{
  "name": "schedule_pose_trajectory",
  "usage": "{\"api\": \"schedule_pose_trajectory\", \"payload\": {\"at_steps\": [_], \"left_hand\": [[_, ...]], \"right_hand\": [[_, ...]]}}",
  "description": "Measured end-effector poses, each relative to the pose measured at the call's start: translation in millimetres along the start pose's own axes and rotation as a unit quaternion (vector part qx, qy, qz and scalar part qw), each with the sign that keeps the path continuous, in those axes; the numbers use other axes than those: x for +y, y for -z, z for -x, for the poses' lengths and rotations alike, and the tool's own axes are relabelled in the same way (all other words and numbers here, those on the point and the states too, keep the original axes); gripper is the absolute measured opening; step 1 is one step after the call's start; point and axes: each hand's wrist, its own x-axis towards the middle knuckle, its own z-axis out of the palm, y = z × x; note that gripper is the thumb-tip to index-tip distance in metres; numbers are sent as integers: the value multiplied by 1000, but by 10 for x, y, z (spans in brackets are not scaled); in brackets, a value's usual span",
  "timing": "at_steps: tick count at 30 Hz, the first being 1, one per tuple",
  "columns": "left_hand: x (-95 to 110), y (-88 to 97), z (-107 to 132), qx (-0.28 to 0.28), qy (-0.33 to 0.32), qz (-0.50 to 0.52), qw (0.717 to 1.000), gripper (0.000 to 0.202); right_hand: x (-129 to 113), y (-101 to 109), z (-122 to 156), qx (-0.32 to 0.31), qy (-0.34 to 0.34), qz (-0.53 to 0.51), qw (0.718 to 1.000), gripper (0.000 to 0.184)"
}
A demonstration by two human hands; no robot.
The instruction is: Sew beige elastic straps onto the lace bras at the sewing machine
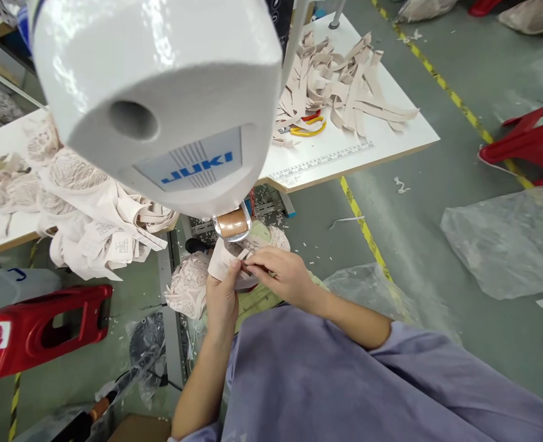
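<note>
Below the needle area of a white JUKI sewing machine (pixel 197 166), a beige bra (pixel 219 261) with lace cups hangs between my hands. My left hand (pixel 221 301) grips its smooth fabric edge, thumb on top. From the right, my right hand (pixel 287 276) pinches at the same edge with thumb and forefinger, close to the left thumb. A small dark detail shows between those right fingertips, too small to make out. One lace cup (pixel 187 285) droops to the left of my left hand. The machine head hides part of the work.
Bras with lace cups (pixel 78 172) are heaped on the left tabletop. On the right tabletop (pixel 299 175) lie beige fabric strips (pixel 345 86), yellow-handled scissors (pixel 308 127) and a printed ruler scale. Red stools (pixel 45 334) and plastic bags (pixel 505 239) are on the floor.
</note>
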Motion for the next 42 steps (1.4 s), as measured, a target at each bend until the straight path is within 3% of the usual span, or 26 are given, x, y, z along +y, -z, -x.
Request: {"api": "schedule_pose_trajectory", "payload": {"at_steps": [3,8,14,19,23,28,35,39,42], "left_hand": [[-49,-29,39,19,-32,-24,999,41],[-53,-19,134,23,-79,-161,983,37],[-34,9,157,-2,-97,-238,966,36],[-34,73,128,-21,-141,-308,941,31],[-55,101,105,-34,-181,-301,936,26],[-51,111,46,-40,-170,-296,939,26],[35,89,20,-98,-73,-316,941,32],[63,73,45,-62,-109,-357,926,30],[101,78,35,-72,-107,-375,918,30]], "right_hand": [[12,-88,-9,26,-11,-6,1000,19],[52,-77,-14,28,-36,-14,999,17],[68,50,-84,-32,-84,-21,996,11],[114,171,-169,-83,-52,-47,994,4],[104,253,-209,-114,-42,-77,990,5],[110,312,-224,-158,-37,-79,984,6],[156,246,-171,-146,-66,-49,986,6],[163,246,-161,-148,-90,-46,984,6],[161,333,-183,-161,-118,-82,976,13]]}}
